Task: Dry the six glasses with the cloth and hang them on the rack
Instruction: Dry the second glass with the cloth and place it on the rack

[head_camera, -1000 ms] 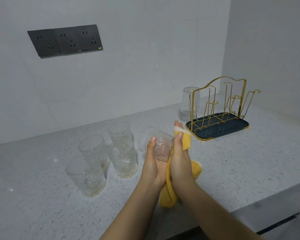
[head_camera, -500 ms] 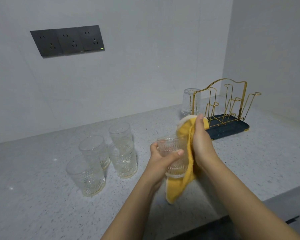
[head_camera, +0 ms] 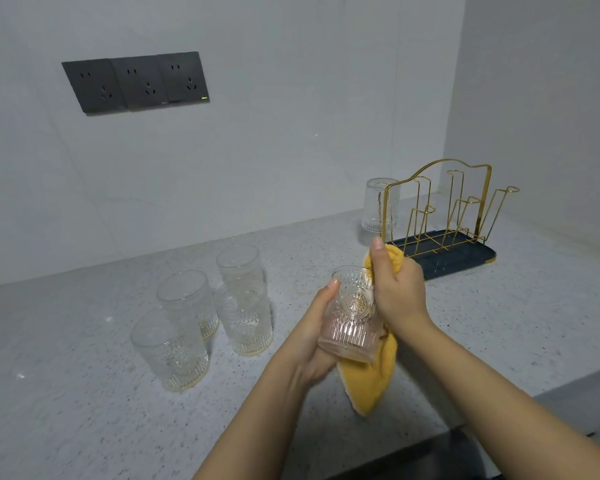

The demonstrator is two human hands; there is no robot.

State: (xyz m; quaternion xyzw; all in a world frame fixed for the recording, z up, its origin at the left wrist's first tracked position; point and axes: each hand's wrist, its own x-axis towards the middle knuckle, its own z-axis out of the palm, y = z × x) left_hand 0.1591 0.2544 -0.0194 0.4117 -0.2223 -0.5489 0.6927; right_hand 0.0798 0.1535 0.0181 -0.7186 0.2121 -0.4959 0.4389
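Note:
My left hand (head_camera: pixel 309 336) grips a ribbed clear glass (head_camera: pixel 350 317) upright above the counter. My right hand (head_camera: pixel 397 289) holds the yellow cloth (head_camera: pixel 369 379) against the glass's right side and rim; the cloth's tail hangs below. Several more glasses (head_camera: pixel 201 313) stand upright in a cluster to the left. One glass (head_camera: pixel 374 209) sits upside down on the gold wire rack (head_camera: pixel 447 209), at its far left peg. The rack's other pegs are bare.
The rack stands on a dark blue tray (head_camera: pixel 465 259) in the counter's back right corner, close to both walls. The speckled grey counter (head_camera: pixel 84 393) ends in a front edge at the lower right. Dark wall sockets (head_camera: pixel 136 83) sit high on the back wall.
The glass went from lying sideways in my hands to upright. My right hand with the cloth shifted from behind the glass up to its right side and rim.

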